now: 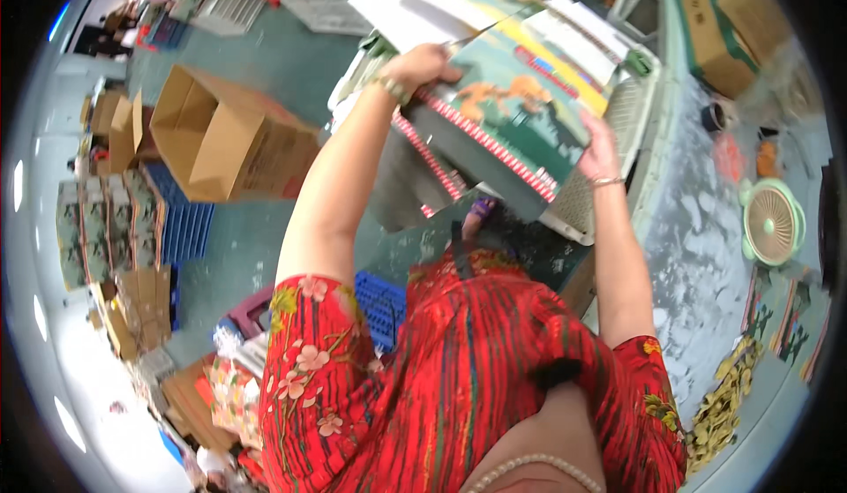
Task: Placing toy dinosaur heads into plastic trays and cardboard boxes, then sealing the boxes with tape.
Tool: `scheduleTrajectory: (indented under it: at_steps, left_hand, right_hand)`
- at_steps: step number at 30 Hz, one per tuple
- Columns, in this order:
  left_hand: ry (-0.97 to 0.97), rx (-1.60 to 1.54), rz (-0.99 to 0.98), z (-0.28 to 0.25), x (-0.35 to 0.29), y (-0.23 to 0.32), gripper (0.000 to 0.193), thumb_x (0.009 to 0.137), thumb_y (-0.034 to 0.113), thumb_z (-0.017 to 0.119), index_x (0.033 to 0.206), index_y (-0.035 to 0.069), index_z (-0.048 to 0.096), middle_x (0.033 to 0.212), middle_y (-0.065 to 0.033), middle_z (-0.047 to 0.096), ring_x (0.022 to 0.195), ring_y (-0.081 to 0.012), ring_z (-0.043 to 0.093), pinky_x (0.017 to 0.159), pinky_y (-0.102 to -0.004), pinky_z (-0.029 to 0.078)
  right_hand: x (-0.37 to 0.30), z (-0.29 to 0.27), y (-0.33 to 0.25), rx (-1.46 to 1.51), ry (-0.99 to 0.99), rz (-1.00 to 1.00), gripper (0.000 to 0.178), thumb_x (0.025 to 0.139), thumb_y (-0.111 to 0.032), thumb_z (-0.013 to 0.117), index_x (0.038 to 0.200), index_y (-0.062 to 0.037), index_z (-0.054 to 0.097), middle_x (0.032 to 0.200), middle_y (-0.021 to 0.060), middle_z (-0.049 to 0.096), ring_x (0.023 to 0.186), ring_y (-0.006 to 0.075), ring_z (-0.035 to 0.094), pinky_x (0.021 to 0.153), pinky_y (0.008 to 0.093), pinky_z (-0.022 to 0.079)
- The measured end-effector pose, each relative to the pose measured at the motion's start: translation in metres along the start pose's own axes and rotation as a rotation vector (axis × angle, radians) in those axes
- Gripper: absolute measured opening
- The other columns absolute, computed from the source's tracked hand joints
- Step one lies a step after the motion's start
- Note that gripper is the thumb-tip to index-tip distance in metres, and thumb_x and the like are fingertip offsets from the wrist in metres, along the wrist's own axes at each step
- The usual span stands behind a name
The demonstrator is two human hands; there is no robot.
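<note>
The printed cardboard [516,105] lies between the hands [423,67] [601,147], held at opposite sides.

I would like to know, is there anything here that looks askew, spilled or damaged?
Yes, two things. Below the top card between the left hand and right hand, a second card sticks out at a different angle, so their striped edges do not line up. The worktop is blotched with white; whether worn or stained, I cannot tell.
</note>
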State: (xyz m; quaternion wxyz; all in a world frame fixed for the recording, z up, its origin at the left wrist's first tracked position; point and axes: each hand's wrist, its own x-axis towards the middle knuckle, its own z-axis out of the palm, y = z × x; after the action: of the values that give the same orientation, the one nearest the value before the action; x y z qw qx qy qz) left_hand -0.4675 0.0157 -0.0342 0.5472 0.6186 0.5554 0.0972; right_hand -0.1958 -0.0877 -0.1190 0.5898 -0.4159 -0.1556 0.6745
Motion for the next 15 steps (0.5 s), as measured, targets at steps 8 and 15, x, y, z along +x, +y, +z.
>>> scheduleTrajectory:
  at_steps: [8,15]
  left_hand:
    - [-0.149,-0.518,0.090,0.049,-0.046,0.002,0.021,0.072,0.006,0.058,0.092,0.002,0.052,0.079,-0.0015,0.057,0.065,-0.0054,0.053,0.058,-0.0171,0.043]
    - [-0.155,-0.744,0.307,0.101,-0.085,0.055,0.021,0.072,-0.004,0.054,0.090,0.002,0.045,0.084,-0.0072,0.058,0.069,-0.0102,0.057,0.059,-0.0210,0.048]
  right_hand:
    - [-0.071,-0.032,0.001,0.030,0.171,-0.232,0.038,0.083,-0.010,0.042,0.118,0.0018,0.034,0.110,0.0105,0.047,0.099,0.0185,0.047,0.086,0.0289,0.037]
    - [-0.102,-0.052,-0.058,-0.380,0.219,-0.553,0.045,0.086,-0.020,0.039,0.124,0.0006,0.025,0.112,0.0142,0.045,0.101,0.0215,0.045,0.089,0.0315,0.033]
